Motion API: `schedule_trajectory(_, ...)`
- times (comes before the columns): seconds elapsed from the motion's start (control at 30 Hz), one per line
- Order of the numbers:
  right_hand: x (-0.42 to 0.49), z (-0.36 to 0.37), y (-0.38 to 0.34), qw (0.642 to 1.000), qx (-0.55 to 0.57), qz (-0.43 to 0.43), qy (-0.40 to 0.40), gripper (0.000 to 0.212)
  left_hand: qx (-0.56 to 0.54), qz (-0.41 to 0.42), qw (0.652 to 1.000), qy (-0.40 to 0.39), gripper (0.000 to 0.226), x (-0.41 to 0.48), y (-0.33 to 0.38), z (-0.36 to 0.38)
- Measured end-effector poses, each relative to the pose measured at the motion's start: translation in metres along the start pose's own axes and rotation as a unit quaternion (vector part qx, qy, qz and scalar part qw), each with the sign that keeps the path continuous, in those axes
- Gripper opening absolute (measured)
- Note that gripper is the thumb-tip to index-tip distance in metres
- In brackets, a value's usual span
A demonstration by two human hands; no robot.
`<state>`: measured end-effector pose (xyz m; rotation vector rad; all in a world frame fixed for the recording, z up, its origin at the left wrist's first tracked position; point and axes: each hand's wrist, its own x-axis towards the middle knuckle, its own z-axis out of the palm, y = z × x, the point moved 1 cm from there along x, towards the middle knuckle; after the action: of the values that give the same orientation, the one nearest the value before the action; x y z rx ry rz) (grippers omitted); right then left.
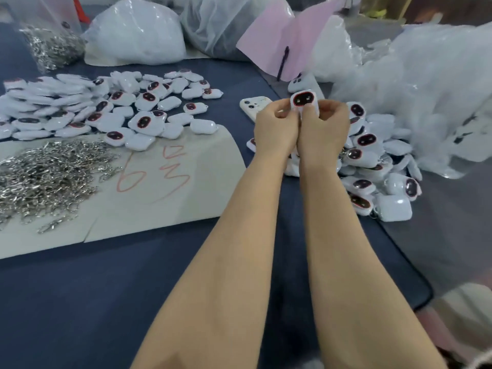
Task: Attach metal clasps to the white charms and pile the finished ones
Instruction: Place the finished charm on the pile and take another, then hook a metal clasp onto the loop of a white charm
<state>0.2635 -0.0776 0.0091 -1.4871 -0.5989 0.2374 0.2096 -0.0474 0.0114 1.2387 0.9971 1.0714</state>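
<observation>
Both hands were clamped on one white charm [304, 102] held above the tabletop [133, 288]. The left hand [275, 129] and right hand [326, 126] pinched it from below, knuckles touching. No clasp showed between the fingers. The step likely called for holding the charm steady while a clasp was worked through its loop. The finished pile [372, 166] lay just to the right. A phone [254, 106] sat close on the left, and the loose clasps [45, 177] lay well apart on paper [186, 203]. Bare tabletop stretched nearer the person.

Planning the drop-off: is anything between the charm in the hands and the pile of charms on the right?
Nothing visible. The charm, pinched by left hand and right hand, is held right beside the pile; the phone lies on the other side.
</observation>
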Motion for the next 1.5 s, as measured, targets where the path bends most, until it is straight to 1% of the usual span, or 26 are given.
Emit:
schedule_trajectory(0.07, 0.008, -0.014, 0.004, 0.999, -0.021, -0.012, 0.031, 0.014, -0.004, -0.009, 1.0, -0.011, 0.014, -0.001, -0.003, 0.018)
schedule_trajectory(0.17, 0.02, -0.029, 0.01, 0.993, -0.094, -0.036, 0.061, 0.018, 0.048, 0.011, 0.999, -0.019, 0.012, 0.0, -0.008, 0.032)
schedule_trajectory(0.23, 0.026, -0.034, 0.012, 0.991, -0.112, -0.042, 0.064, 0.022, 0.099, 0.039, 0.994, -0.028, 0.011, 0.001, -0.011, 0.037)
schedule_trajectory(0.33, 0.025, -0.036, 0.017, 0.992, -0.113, -0.025, 0.051, 0.022, 0.197, 0.086, 0.975, -0.053, 0.014, 0.003, -0.012, 0.039)
schedule_trajectory(0.43, 0.022, -0.035, 0.017, 0.989, -0.128, -0.032, 0.059, 0.021, 0.239, 0.109, 0.964, -0.035, 0.017, 0.006, -0.012, 0.035)
schedule_trajectory(0.47, 0.021, -0.034, 0.014, 0.988, -0.129, -0.043, 0.067, 0.02, 0.226, 0.108, 0.968, -0.025, 0.018, 0.006, -0.011, 0.032)
schedule_trajectory(0.53, 0.016, -0.026, 0.005, 0.988, -0.112, -0.066, 0.079, 0.019, 0.162, 0.094, 0.982, -0.007, 0.016, 0.005, -0.008, 0.024)
schedule_trajectory(0.6, 0.008, -0.01, -0.004, 0.993, -0.067, -0.076, 0.062, 0.018, 0.102, 0.088, 0.99, 0.033, 0.009, 0.005, -0.001, 0.009)
schedule_trajectory(0.7, -0.013, 0.029, -0.015, 0.998, 0.003, -0.06, -0.008, 0.015, 0.044, 0.098, 0.988, 0.111, 0.008, 0.011, 0.012, -0.032)
schedule_trajectory(0.8, -0.039, 0.076, -0.021, 0.993, 0.016, -0.054, -0.108, 0.016, 0.015, 0.096, 0.977, 0.188, 0.012, 0.018, 0.022, -0.088)
schedule_trajectory(0.87, -0.058, 0.109, -0.023, 0.981, -0.01, -0.054, -0.188, 0.017, 0.002, 0.081, 0.966, 0.244, 0.016, 0.023, 0.025, -0.13)
schedule_trajectory(0.93, -0.078, 0.141, -0.024, 0.963, -0.044, -0.065, -0.258, 0.02, -0.022, 0.055, 0.955, 0.291, 0.013, 0.026, 0.026, -0.171)
schedule_trajectory(1.0, -0.097, 0.17, -0.023, 0.944, -0.082, -0.09, -0.306, 0.023, -0.055, 0.032, 0.941, 0.332, 0.007, 0.03, 0.026, -0.209)
schedule_trajectory(1.1, -0.12, 0.209, -0.023, 0.906, -0.141, -0.157, -0.367, 0.027, -0.106, 0.006, 0.918, 0.382, 0.009, 0.036, 0.025, -0.253)
schedule_trajectory(1.13, -0.126, 0.221, -0.022, 0.888, -0.168, -0.184, -0.386, 0.029, -0.12, 0.001, 0.911, 0.393, 0.009, 0.037, 0.026, -0.263)
schedule_trajectory(1.2, -0.136, 0.243, -0.016, 0.842, -0.259, -0.234, -0.411, 0.035, -0.14, -0.009, 0.902, 0.409, 0.012, 0.042, 0.026, -0.277)
schedule_trajectory(1.27, -0.144, 0.258, -0.008, 0.791, -0.36, -0.246, -0.428, 0.038, -0.152, -0.016, 0.898, 0.414, 0.012, 0.046, 0.025, -0.284)
schedule_trajectory(1.33, -0.15, 0.264, 0.001, 0.751, -0.43, -0.254, -0.433, 0.039, -0.159, -0.021, 0.897, 0.412, 0.011, 0.05, 0.023, -0.286)
schedule_trajectory(1.37, -0.151, 0.265, 0.004, 0.742, -0.449, -0.264, -0.424, 0.039, -0.162, -0.023, 0.898, 0.409, 0.011, 0.051, 0.021, -0.286)
schedule_trajectory(1.4, -0.151, 0.265, 0.006, 0.746, -0.452, -0.271, -0.408, 0.037, -0.164, -0.025, 0.898, 0.407, 0.012, 0.053, 0.02, -0.285)
schedule_trajectory(1.5, -0.148, 0.262, 0.01, 0.793, -0.41, -0.273, -0.359, 0.03, -0.167, -0.024, 0.899, 0.403, 0.018, 0.056, 0.017, -0.283)
